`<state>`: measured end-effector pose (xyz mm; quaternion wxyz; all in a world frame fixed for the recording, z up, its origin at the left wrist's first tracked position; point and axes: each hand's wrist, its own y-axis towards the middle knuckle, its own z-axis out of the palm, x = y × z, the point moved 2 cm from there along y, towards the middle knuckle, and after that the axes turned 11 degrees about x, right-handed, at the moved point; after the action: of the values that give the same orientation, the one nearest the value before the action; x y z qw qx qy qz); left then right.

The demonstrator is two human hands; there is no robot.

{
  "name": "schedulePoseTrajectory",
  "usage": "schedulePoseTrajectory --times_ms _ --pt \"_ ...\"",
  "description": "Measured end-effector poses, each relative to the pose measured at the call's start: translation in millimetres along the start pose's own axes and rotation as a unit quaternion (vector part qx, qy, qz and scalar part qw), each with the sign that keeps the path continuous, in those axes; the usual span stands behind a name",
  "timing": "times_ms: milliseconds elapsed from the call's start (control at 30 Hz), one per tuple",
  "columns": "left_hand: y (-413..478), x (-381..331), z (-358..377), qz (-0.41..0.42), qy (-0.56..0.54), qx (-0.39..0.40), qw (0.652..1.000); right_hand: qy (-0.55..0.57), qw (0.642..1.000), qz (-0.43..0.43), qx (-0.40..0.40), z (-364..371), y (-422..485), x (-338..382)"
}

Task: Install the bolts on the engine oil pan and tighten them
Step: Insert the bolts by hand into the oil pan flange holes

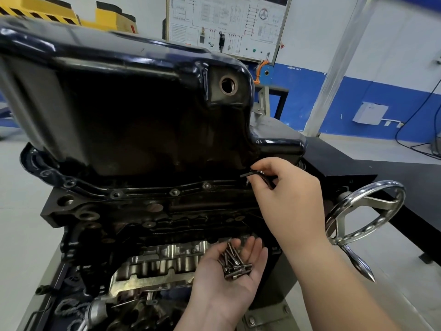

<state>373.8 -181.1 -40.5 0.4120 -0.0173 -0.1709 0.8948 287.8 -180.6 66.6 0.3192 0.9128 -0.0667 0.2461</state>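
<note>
The oil pan point(133, 111), glossy black, sits open side down on the engine block point(143, 220) and fills the centre and left of the view. Its drain hole faces the camera at upper right.

Along the pan's near flange, four seated bolts point(174, 192) show in a row from left to mid-right.

R hand point(286, 194) reaches in from the lower right to the right end of that flange, just under the pan's step. Thumb and fingers pinch a black hex key point(253, 174), short leg pointing left. The key's tip is hidden behind the fingers, so can't tell if it's in a bolt head.

L hand point(229, 283) is nearer and lower, over the block's near side. It is palm up, fingers relaxed and close together, lightly cupped, w/ a heap of loose bolts point(235, 263) lying in the palm and across the finger bases.

A chrome handwheel point(367, 211) w/ a crank handle stands right of the R forearm. Behind it a black bench point(393, 173) runs off to the right.

On the far wall hangs a wiring diagram board point(226, 22). Yellow equipment point(47, 13) w/ black hazard stripes sits far left.
</note>
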Motion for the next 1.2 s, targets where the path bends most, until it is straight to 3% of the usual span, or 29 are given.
schedulePoseTrajectory --times_ms 300,533,1200 --pt "-1 -4 1 0.002 -0.004 0.016 1.000 0.048 0.998 0.024 -0.013 6 -1 -3" --pt "-4 -1 3 -0.003 -0.019 0.008 1.000 0.194 0.976 0.087 -0.040 18 -5 -3" --pt "-8 4 6 -0.005 -0.002 -0.018 1.000 0.202 0.964 0.129 -0.118 36 -12 -1"
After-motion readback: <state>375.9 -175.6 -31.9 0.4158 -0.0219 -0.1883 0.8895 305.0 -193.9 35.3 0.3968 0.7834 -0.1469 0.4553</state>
